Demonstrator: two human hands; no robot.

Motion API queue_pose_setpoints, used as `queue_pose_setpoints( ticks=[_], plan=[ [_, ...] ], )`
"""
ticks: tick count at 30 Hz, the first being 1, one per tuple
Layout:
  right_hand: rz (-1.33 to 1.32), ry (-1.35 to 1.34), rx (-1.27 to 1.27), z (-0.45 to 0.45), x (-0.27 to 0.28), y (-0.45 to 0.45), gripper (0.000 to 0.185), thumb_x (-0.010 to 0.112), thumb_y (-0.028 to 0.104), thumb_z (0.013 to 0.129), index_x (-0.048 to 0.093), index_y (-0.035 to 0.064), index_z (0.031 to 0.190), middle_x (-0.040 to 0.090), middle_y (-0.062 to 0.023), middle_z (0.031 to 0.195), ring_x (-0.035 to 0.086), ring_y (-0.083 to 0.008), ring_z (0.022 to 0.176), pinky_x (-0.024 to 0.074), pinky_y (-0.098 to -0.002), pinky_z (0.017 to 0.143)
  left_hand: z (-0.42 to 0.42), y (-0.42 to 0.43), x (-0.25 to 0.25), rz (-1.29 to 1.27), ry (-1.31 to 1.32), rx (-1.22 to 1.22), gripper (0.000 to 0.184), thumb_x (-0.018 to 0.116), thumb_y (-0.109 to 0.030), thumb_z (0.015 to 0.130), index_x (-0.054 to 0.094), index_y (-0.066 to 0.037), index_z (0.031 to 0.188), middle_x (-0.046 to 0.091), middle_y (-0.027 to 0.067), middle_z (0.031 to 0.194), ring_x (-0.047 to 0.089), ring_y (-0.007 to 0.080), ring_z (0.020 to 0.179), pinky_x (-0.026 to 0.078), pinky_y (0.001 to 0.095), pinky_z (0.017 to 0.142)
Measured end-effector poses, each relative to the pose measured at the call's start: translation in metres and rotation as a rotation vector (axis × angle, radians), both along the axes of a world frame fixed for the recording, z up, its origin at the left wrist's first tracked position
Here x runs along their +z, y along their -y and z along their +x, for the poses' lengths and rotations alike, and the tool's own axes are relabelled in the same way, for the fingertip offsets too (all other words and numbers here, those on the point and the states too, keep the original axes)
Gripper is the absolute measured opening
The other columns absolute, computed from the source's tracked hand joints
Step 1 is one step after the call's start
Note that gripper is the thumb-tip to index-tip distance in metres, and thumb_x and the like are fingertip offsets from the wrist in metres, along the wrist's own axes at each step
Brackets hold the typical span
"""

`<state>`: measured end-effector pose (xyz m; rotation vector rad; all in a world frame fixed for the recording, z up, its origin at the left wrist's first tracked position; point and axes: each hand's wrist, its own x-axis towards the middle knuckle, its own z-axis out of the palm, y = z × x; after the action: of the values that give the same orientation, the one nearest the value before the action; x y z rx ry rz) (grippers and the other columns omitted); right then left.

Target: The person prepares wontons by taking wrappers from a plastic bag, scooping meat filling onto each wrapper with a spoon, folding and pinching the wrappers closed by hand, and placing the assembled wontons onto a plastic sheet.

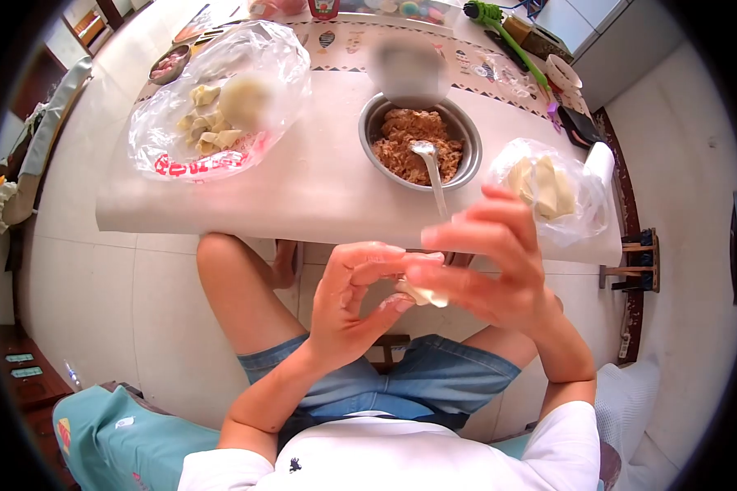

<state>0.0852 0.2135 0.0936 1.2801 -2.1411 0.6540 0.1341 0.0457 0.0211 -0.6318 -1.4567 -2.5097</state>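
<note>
Above my lap, my left hand (352,299) pinches a small pale piece of dough (424,295) between thumb and fingers. My right hand (491,262) is at the dough's right side, its fingers bent and partly blurred; whether it grips the dough is unclear. Beyond them on the table stands a metal bowl (367,146) of brown minced filling (413,135), with a spoon (427,155) in it. A plastic bag with pale wrappers (544,186) lies right of the bowl. On the left, folded dumplings (213,135) rest on a white plastic bag (160,139).
The table (303,200) has its near edge just beyond my hands. A small dark bowl (170,65) stands at the far left. At the right back are a green-handled object (487,12), a white dish (563,72) and a black item (579,125).
</note>
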Motion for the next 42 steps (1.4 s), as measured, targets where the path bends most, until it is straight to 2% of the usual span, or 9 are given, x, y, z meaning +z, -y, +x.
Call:
queue_pose_setpoints(
  ticks=[6, 11, 15, 16, 19, 25, 32, 38, 42],
  plan=[
    [0.093, -0.183, 0.07, 0.007, -0.018, -0.007, 0.02, 0.07, 0.019, 0.061, 0.067, 0.0081, 0.078, 0.055, 0.0028, 0.062, 0.051, -0.0126, 0.063, 0.0467, -0.0307, 0.076, -0.001, 0.019, -0.009, -0.133, 0.352, -0.496, 0.035, 0.059, -0.008, 0.087, 0.053, 0.003, 0.119, 0.061, 0.0078, 0.107, 0.057, 0.0102, 0.095, 0.046, 0.0242, 0.083],
    [0.205, -0.1, 0.032, 0.011, -0.02, -0.011, 0.025, 0.068, 0.022, 0.07, 0.066, 0.0059, 0.09, 0.059, -0.0025, 0.083, 0.053, -0.0156, 0.075, 0.0463, -0.0345, 0.077, -0.001, 0.02, -0.018, -0.116, 0.47, -0.675, 0.033, 0.057, -0.008, 0.089, 0.051, 0.004, 0.118, 0.062, 0.0126, 0.104, 0.059, 0.0168, 0.096, 0.047, 0.0284, 0.086],
    [-0.049, 0.211, -0.237, 0.01, -0.008, -0.033, 0.028, 0.065, 0.024, 0.076, 0.065, 0.0067, 0.098, 0.059, -0.0059, 0.098, 0.055, -0.0223, 0.086, 0.0457, -0.0373, 0.079, -0.029, 0.038, -0.01, 0.349, 0.502, -0.539, 0.044, 0.056, -0.019, 0.089, 0.041, 0.0, 0.126, 0.058, 0.0143, 0.111, 0.058, 0.0224, 0.094, 0.049, 0.031, 0.082],
    [-0.094, 0.251, -0.324, 0.009, -0.005, -0.043, 0.028, 0.064, 0.024, 0.077, 0.064, 0.0069, 0.1, 0.059, -0.0066, 0.099, 0.055, -0.0239, 0.088, 0.0455, -0.0375, 0.079, -0.044, 0.057, -0.03, 0.944, 0.655, -0.513, 0.049, 0.054, -0.017, 0.09, 0.034, -0.002, 0.132, 0.056, 0.0151, 0.113, 0.054, 0.0226, 0.102, 0.046, 0.0307, 0.088],
    [0.007, 0.142, -0.637, 0.005, -0.013, -0.099, 0.024, 0.065, 0.018, 0.077, 0.063, 0.0062, 0.098, 0.06, -0.0081, 0.094, 0.057, -0.0263, 0.086, 0.0455, -0.0357, 0.077, -0.118, 0.093, -0.002, 0.728, 0.212, -0.403, 0.048, 0.044, -0.015, 0.095, 0.027, 0.001, 0.137, 0.044, 0.0116, 0.135, 0.047, 0.0198, 0.119, 0.038, 0.0351, 0.101],
    [0.025, 0.445, -0.889, -0.03, -0.066, -0.189, 0.018, 0.069, 0.01, 0.071, 0.059, 0.0068, 0.086, 0.059, -0.0072, 0.089, 0.056, -0.0263, 0.083, 0.0463, -0.0352, 0.074, -0.088, 0.045, -0.028, 0.403, 0.464, -0.32, 0.047, 0.05, -0.021, 0.093, 0.036, 0.001, 0.132, 0.058, 0.0107, 0.114, 0.057, 0.0136, 0.101, 0.048, 0.0262, 0.088],
    [0.226, 0.306, -0.826, -0.05, -0.078, -0.187, 0.024, 0.073, 0.013, 0.068, 0.061, 0.0071, 0.087, 0.059, -0.0074, 0.088, 0.057, -0.0244, 0.086, 0.0477, -0.0342, 0.076, -0.054, 0.008, -0.036, 0.344, 0.581, -0.343, 0.042, 0.052, -0.018, 0.092, 0.042, 0.002, 0.128, 0.062, 0.0124, 0.103, 0.061, 0.0151, 0.09, 0.051, 0.0267, 0.082],
    [-0.353, 0.799, -0.857, -0.056, -0.063, -0.202, 0.015, 0.063, 0.014, 0.079, 0.064, -0.0009, 0.08, 0.063, -0.0049, 0.074, 0.059, -0.0128, 0.067, 0.0471, -0.0257, 0.067, -0.04, -0.023, -0.039, 0.204, 0.593, -0.555, 0.04, 0.05, -0.019, 0.092, 0.045, 0.003, 0.126, 0.062, 0.0156, 0.106, 0.061, 0.0207, 0.096, 0.049, 0.0316, 0.086],
    [-0.481, 0.692, -0.588, -0.031, -0.016, -0.144, 0.011, 0.06, 0.01, 0.077, 0.06, 0.0004, 0.082, 0.063, -0.0062, 0.08, 0.059, -0.0126, 0.071, 0.047, -0.0259, 0.066, -0.027, -0.058, -0.029, 0.168, 0.539, -0.79, 0.059, 0.053, -0.031, 0.09, 0.032, 0.0, 0.135, 0.047, 0.018, 0.127, 0.049, 0.0247, 0.116, 0.039, 0.0372, 0.098]
  ],
)
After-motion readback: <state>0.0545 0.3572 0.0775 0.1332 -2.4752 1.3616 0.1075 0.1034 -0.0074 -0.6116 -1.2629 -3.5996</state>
